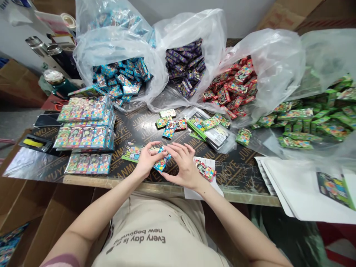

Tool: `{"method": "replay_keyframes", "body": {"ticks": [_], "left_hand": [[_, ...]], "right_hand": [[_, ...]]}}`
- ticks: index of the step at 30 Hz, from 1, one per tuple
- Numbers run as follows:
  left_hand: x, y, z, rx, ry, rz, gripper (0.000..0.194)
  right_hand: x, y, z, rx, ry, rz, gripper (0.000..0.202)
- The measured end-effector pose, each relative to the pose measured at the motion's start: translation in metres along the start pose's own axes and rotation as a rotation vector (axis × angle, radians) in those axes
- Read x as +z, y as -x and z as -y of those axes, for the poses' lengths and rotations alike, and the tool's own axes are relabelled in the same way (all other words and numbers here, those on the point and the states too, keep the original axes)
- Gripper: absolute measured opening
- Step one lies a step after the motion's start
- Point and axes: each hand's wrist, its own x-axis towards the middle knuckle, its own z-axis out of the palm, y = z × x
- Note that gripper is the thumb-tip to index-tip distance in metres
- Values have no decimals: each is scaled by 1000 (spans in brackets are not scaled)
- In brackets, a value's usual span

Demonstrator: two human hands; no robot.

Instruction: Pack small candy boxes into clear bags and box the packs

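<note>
My left hand and my right hand meet near the table's front edge, both gripping a small blue packet between the fingertips. A green card lies flat just under and left of my left hand. Right of my right hand a red packet rests on a white sheet. A few loose small packets lie on the table behind my hands.
Plastic bags of blue, purple and red packets stand at the back, with green packets heaped at right. Stacks of filled display packs sit at left. White sheets lie at right.
</note>
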Motion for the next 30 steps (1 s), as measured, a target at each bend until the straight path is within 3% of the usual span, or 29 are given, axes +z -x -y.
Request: {"method": "replay_keyframes", "body": {"ticks": [4, 7, 9, 12, 15, 19, 23, 27, 30], "left_hand": [[5, 0, 3, 2, 37, -54, 71], [-3, -3, 3, 35, -92, 18, 71], [-17, -7, 0, 159, -367, 128, 70], [-46, -13, -5, 407, -1058, 342, 88], [-65, -20, -5, 495, -1527, 469, 106], [-71, -25, 0, 595, -1562, 444, 107], [-70, -25, 0, 649, -1474, 368, 116], [-69, -23, -4, 679, -1426, 381, 118], [-66, -21, -7, 699, -1425, 332, 117]], "right_hand": [[6, 2, 7, 24, 19, -82, 83], [5, 4, 1, 40, -19, -150, 77], [2, 7, -11, 74, -44, -167, 77], [0, 15, -33, 140, -33, -140, 76], [4, 24, -46, 131, -4, -52, 75], [10, 27, -42, 125, -19, 2, 72], [10, 24, -41, 129, -204, 14, 75], [11, 16, -49, 125, -385, 79, 79], [11, 12, -48, 134, -317, 16, 92]]}}
